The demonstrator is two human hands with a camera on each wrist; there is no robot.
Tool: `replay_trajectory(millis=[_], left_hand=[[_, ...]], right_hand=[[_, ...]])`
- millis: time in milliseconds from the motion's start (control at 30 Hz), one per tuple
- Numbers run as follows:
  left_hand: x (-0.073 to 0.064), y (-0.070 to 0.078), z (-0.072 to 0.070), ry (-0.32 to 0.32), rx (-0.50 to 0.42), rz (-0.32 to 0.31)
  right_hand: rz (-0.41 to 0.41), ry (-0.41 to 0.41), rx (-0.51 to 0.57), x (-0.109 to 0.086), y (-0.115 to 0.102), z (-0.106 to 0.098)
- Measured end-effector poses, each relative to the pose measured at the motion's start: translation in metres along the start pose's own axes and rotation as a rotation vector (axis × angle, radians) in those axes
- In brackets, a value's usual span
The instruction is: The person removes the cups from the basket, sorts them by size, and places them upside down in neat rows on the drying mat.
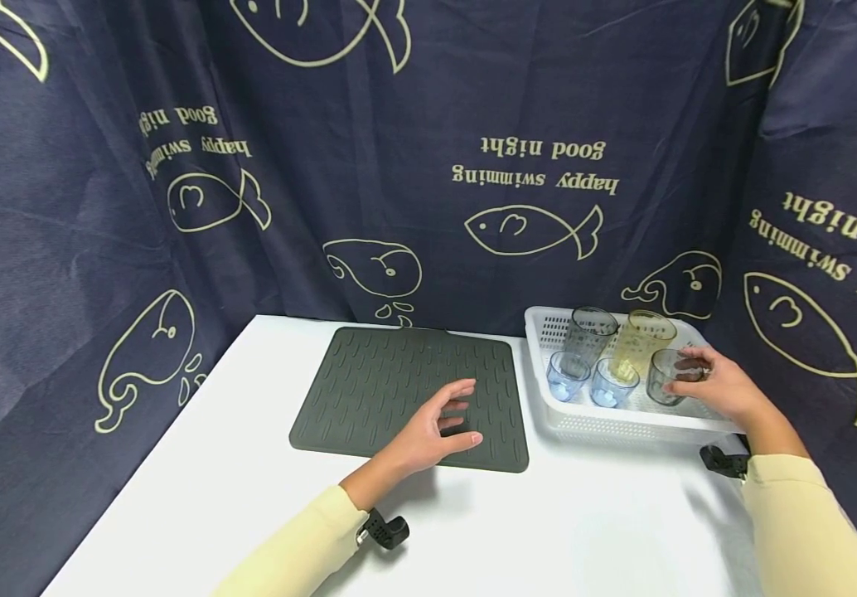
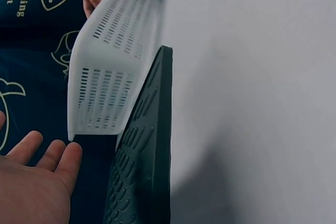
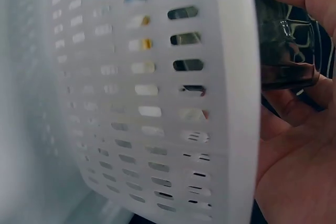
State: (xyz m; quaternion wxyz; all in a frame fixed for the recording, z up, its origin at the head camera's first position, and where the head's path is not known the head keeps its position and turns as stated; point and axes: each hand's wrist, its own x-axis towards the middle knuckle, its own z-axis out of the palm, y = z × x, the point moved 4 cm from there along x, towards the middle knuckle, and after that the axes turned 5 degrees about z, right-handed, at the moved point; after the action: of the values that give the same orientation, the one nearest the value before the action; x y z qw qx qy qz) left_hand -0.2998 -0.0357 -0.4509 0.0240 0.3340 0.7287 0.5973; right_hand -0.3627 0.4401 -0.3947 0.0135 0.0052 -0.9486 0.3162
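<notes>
My right hand [image 1: 730,390] reaches over the right side of a white plastic basket [image 1: 593,420] and grips a small smoky grey glass [image 1: 660,383] that stands in it. In the right wrist view, thumb and fingers lie on either side of the dark glass [image 3: 286,51], partly hidden behind the basket's rim. Two light blue glasses [image 1: 567,381] stand to its left in the basket's front row. Behind them are a taller grey glass [image 1: 589,330] and a yellow glass [image 1: 645,336]. My left hand [image 1: 424,435] hovers over a dark grey ribbed mat [image 1: 399,373], fingers loosely bent, holding nothing.
Both mat and basket lie on a white table [image 1: 585,514], the basket at the back right. A dark blue curtain [image 1: 428,166] with fish drawings closes off the back and both sides. The basket's perforated walls rise around the glasses.
</notes>
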Motion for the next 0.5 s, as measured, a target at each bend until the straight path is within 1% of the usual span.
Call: replay_trajectory(millis=[300,400,500], left_hand=[[0.003,0.001,-0.002,0.0,0.001,0.02],[0.004,0.003,-0.004,0.008,0.01,0.015],[0.005,0.003,-0.006,0.015,0.017,0.008]], right_hand=[[-0.055,0.063,0.105,-0.011,-0.011,0.005],[-0.07,0.075,0.132,-0.015,-0.016,0.007],[-0.089,0.095,0.138,-0.018,-0.022,0.008]])
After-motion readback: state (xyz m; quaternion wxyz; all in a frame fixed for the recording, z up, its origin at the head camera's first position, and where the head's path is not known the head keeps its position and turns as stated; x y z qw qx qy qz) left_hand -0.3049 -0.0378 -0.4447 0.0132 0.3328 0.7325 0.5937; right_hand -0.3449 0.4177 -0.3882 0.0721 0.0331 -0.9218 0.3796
